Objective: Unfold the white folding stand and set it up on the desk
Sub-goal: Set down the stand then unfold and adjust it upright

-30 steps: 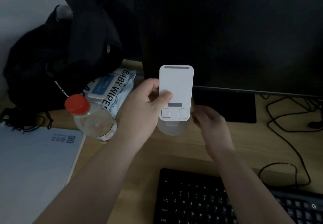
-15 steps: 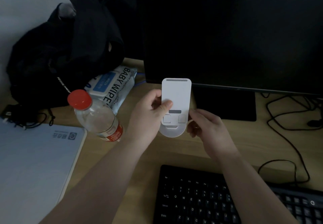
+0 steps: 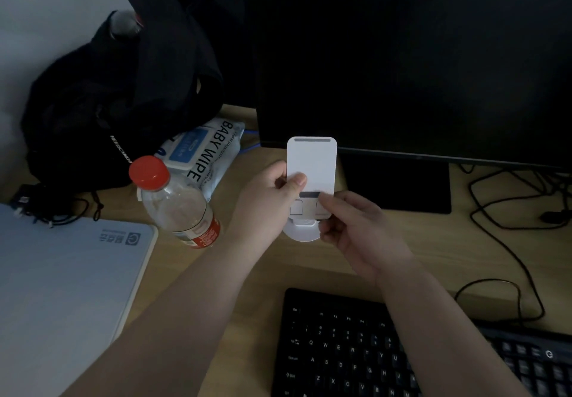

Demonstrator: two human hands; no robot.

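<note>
The white folding stand [image 3: 311,167] stood upright, long axis vertical, just above the bench [image 3: 433,242] before the monitor's foot [image 3: 397,186]. The left hand [image 3: 266,208] pinched its left edge; the right hand [image 3: 356,229], fingers [image 3: 326,201] closed on its lower right corner, was nearer the hinge.

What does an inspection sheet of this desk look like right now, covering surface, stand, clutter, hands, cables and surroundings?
Surface: wooden desk, bare patch beside the monitor foot.
Job's things: white folding stand upright, round base at the desk.
Clutter: red-capped water bottle, baby wipes pack, black bag, pale blue pad, black keyboard.
Grippers: left hand pinches the panel; right hand at its lower flaps.
Cables: black cables loop on the right.
Surroundings: dark monitor, white wall.
</note>
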